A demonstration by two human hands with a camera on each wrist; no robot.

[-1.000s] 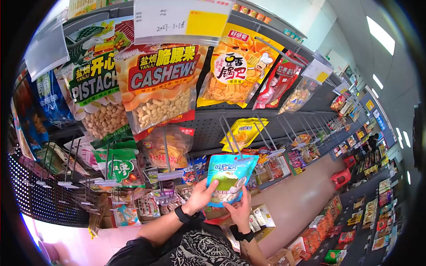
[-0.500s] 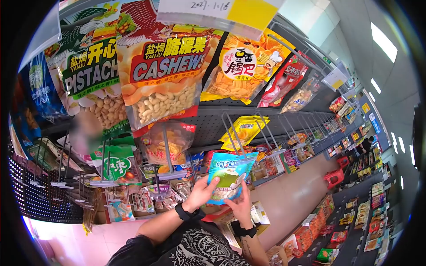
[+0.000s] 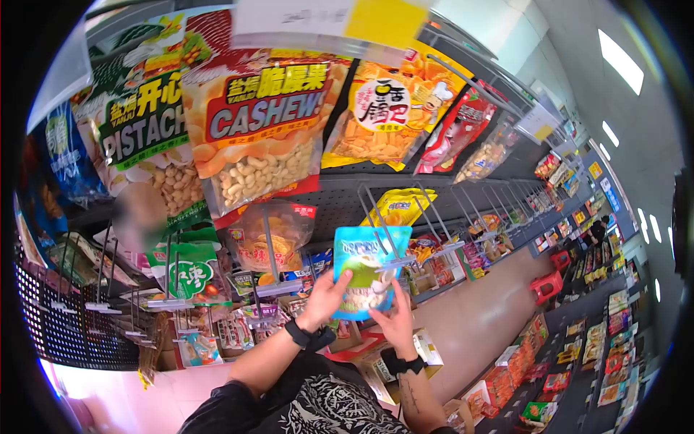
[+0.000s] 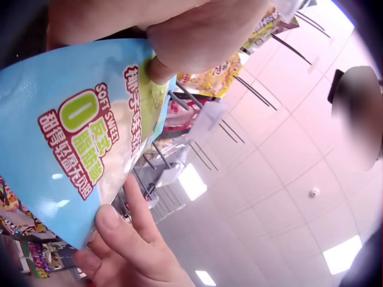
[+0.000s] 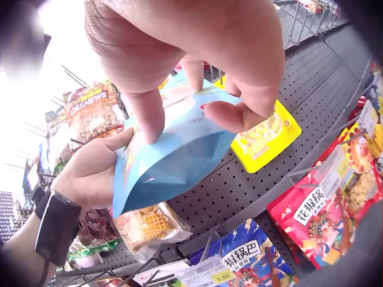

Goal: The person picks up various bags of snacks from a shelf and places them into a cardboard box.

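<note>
A blue pouch with a green coconut picture (image 3: 367, 271) is held upright between both hands in the head view, near the shelf hooks. The left hand (image 3: 324, 298) grips its left side, thumb across the front. At its lower right edge, the right hand (image 3: 395, 318) pinches the pouch between thumb and fingers. The left wrist view shows one printed face of the pouch (image 4: 72, 119), with the left hand (image 4: 203, 30) above and the right hand (image 4: 140, 251) at its lower edge. From the right wrist, the pouch (image 5: 173, 161) is seen beneath the right hand (image 5: 197, 54).
Cashew (image 3: 264, 137) and pistachio bags (image 3: 148, 145) hang at upper left. A yellow pouch (image 3: 400, 207) hangs behind the blue one. Metal hooks with price holders stick out around the hands. Red stools (image 3: 546, 288) stand down the aisle, beside a lower shelf of packets (image 3: 506, 380).
The blue pouch has moved slightly left and up and stands straighter, still in both hands. The head view has shifted a little, moving the hanging bags within it.
</note>
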